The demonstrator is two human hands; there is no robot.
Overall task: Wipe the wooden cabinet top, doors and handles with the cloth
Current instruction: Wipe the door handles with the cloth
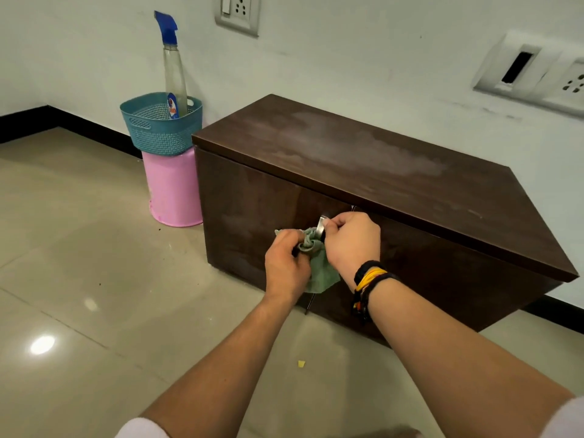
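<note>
Both hands are at the door handle (322,227): left hand (286,267) clutching the green cloth (319,267), right hand (352,243) pinching the handle itself.

A pale wall (363,58) rises beyond the hands, with a switch-and-socket plate (237,13) above them and another socket panel (531,78) up to their right. Glossy beige floor tiles (94,263) spread to their left, catching a bright light reflection (42,344). A black skirting (79,124) edges the wall.
</note>
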